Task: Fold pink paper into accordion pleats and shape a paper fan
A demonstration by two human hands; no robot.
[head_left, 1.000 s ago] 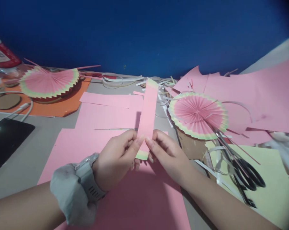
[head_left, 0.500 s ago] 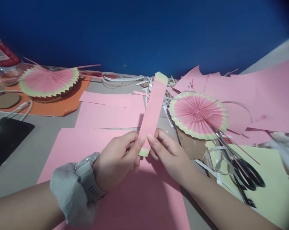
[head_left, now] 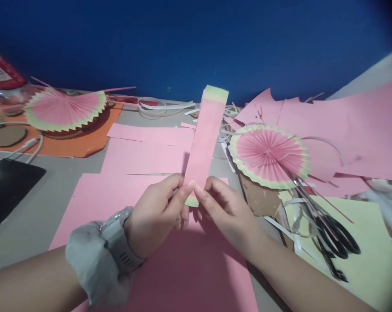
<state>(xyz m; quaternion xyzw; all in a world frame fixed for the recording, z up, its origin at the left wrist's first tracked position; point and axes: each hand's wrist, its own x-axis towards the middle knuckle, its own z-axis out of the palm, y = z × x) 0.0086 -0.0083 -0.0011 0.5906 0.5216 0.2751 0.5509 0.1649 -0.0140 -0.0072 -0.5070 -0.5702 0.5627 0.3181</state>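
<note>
A folded pink paper strip [head_left: 205, 134] with pale green ends stands tilted up in front of me, its top leaning slightly right. My left hand [head_left: 165, 203] pinches its lower left edge between thumb and fingers. From the right, my right hand [head_left: 227, 212] pinches the same lower end, the two thumb tips nearly meeting on its face. Fingers behind the strip are partly hidden. Below both hands lies a large pink paper sheet [head_left: 196, 268]. Beyond it are another pink sheet [head_left: 147, 158] and a narrow pink strip [head_left: 142, 133].
Right of my hands lie a round pleated paper fan [head_left: 269, 151], black-handled scissors [head_left: 335, 234] and a pale yellow-green sheet [head_left: 361, 264]. At left are a half-open pleated fan [head_left: 67, 110] on orange paper [head_left: 101, 138], a black device [head_left: 14, 186] and a bottle [head_left: 4, 71]. A blue panel [head_left: 196, 43] rises behind.
The strip has turned its broad face more toward me, showing wider, and its top reaches a little higher. Both hands keep their pinch on the lower end, shifted slightly left.
</note>
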